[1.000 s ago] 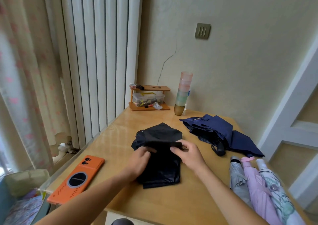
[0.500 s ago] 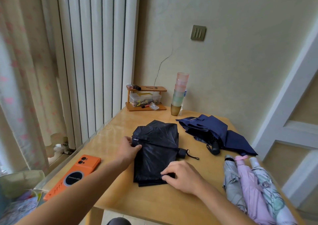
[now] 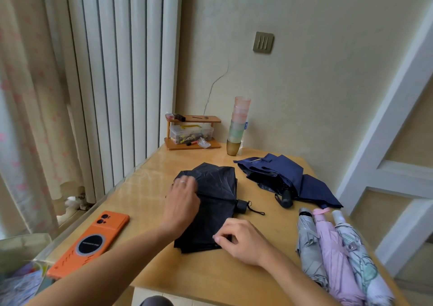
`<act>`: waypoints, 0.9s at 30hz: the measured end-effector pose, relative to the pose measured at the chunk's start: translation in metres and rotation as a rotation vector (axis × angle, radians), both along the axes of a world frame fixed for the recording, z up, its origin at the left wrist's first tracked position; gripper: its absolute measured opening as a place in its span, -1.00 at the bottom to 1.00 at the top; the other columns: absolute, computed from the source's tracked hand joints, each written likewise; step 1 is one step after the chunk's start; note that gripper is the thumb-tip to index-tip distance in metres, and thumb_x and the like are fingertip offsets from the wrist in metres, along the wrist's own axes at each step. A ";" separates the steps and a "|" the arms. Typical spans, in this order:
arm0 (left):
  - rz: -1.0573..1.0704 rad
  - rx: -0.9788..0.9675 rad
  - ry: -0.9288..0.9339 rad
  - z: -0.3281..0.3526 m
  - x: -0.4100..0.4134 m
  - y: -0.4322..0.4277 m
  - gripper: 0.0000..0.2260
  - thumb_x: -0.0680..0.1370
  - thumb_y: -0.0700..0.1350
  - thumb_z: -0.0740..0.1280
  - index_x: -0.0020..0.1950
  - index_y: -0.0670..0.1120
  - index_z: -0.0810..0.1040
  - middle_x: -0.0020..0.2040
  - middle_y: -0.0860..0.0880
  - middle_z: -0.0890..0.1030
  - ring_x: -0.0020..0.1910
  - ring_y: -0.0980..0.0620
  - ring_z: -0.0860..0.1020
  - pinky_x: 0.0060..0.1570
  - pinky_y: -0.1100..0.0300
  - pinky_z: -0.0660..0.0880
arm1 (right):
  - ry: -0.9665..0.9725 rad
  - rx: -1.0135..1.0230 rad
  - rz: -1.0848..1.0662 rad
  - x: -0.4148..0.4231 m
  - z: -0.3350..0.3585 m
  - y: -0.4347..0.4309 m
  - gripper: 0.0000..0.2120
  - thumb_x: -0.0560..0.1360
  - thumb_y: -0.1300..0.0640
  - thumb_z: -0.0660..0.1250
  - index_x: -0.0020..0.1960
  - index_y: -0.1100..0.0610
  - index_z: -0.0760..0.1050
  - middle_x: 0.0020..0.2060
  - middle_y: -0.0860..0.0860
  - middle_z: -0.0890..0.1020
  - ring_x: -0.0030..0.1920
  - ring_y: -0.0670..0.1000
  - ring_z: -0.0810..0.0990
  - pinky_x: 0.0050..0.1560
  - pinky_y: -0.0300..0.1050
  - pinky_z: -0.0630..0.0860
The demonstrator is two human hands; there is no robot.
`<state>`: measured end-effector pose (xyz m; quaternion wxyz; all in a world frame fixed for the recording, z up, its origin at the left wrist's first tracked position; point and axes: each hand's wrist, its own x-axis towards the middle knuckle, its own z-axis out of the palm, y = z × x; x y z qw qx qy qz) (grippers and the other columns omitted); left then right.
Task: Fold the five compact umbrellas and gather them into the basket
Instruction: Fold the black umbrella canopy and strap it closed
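A black compact umbrella [image 3: 215, 195] lies flattened on the wooden table [image 3: 210, 275], its handle and wrist strap pointing right. My left hand [image 3: 181, 202] lies on its left side, fingers bent onto the cloth. My right hand [image 3: 241, 237] pinches the cloth at the near right corner. A navy umbrella [image 3: 288, 179] lies loose and unfolded behind it to the right. Three folded umbrellas, grey [image 3: 310, 249], pink [image 3: 335, 254] and white patterned [image 3: 360, 263], lie side by side at the near right. I see no basket on the table.
An orange phone [image 3: 90, 242] lies near the table's left edge. At the back stand a small wooden shelf with a clear box [image 3: 192, 133] and a stack of coloured cups [image 3: 237, 127]. A radiator and a curtain are at the left, a white door frame at the right.
My left hand slid up along the black umbrella's left side. My right hand came from the umbrella's middle down to its near right corner and now pinches the cloth there.
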<state>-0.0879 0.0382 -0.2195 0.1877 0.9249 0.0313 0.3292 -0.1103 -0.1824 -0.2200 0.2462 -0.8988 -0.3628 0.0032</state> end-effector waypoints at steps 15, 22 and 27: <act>-0.375 0.461 0.404 -0.043 -0.012 -0.005 -0.22 0.56 0.48 -0.03 0.67 0.11 -0.06 0.66 -0.08 -0.01 0.64 -0.04 -0.20 0.57 -0.13 -0.27 | 0.493 0.580 -0.369 0.042 0.014 0.037 -0.85 0.60 0.20 0.31 0.05 0.08 0.65 -0.12 0.01 0.72 -0.10 -0.07 0.69 -0.01 -0.16 0.64; -0.461 0.435 0.540 -0.040 -0.015 0.002 -0.13 0.50 0.57 -0.04 0.66 0.14 -0.21 0.66 -0.01 -0.26 0.57 0.08 -0.43 0.58 -0.10 -0.32 | 0.761 0.757 -0.546 0.046 0.009 0.050 -0.83 0.66 0.29 0.21 0.15 0.29 0.56 -0.04 0.20 0.69 -0.06 0.07 0.71 -0.12 -0.18 0.69; -0.464 0.384 0.542 -0.041 -0.015 0.004 0.01 0.48 0.58 0.02 0.66 -0.02 -0.27 0.63 0.08 -0.35 0.55 0.16 -0.43 0.58 -0.03 -0.31 | 0.707 0.632 -0.546 0.048 0.005 0.044 -0.79 0.63 0.35 0.17 0.14 0.34 0.56 -0.04 0.23 0.69 -0.12 0.05 0.71 -0.20 -0.24 0.65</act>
